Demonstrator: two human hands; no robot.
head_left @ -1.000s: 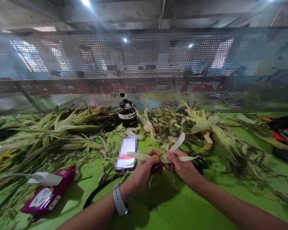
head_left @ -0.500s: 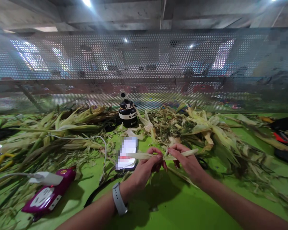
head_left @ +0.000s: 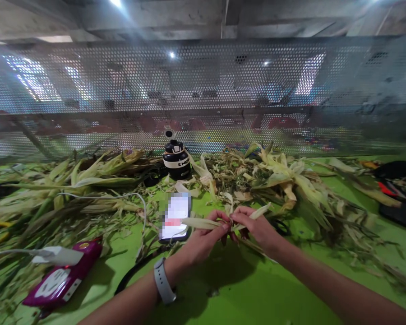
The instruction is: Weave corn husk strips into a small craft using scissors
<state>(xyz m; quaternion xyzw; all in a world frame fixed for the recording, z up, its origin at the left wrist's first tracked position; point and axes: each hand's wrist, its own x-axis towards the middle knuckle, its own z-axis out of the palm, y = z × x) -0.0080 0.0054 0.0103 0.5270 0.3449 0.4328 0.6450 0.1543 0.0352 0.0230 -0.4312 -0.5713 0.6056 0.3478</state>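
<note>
- Cream husk strips (head_left: pixel 200 223) sit at the middle of the work, gathered between the two hands just above the table and fanning out to several sides.
- Left hand (head_left: pixel 205 240): thumb and fingers are closed, pinching the strips near their meeting point; one strip sticks out leftward over the lower right part of the phone (head_left: pixel 177 215).
- Right hand (head_left: pixel 255 226): thumb and forefinger are closed on the strips too, their tips close to those of the left hand; how the other fingers stand is hard to tell. One strip shows beyond the back of this hand, pointing up and right.
- Another strip rises between the hands, and a thin one slants below the right hand.
- Grey watch (head_left: pixel 164 282) around the left wrist.
- Green table (head_left: pixel 240 295) under everything.
- Phone lies flat, screen lit and partly blurred, beyond the left hand.
- Black bottle (head_left: pixel 177 168) with a pale band stands upright farther back, lid raised.
- Husk heaps lie on both sides, left (head_left: pixel 98 174) and right (head_left: pixel 297 174).
- Purple box (head_left: pixel 67 275) at the near left, a white plug (head_left: pixel 59 255) lying across it.
- Perforated screen (head_left: pixel 203 85) stands behind the table.
</note>
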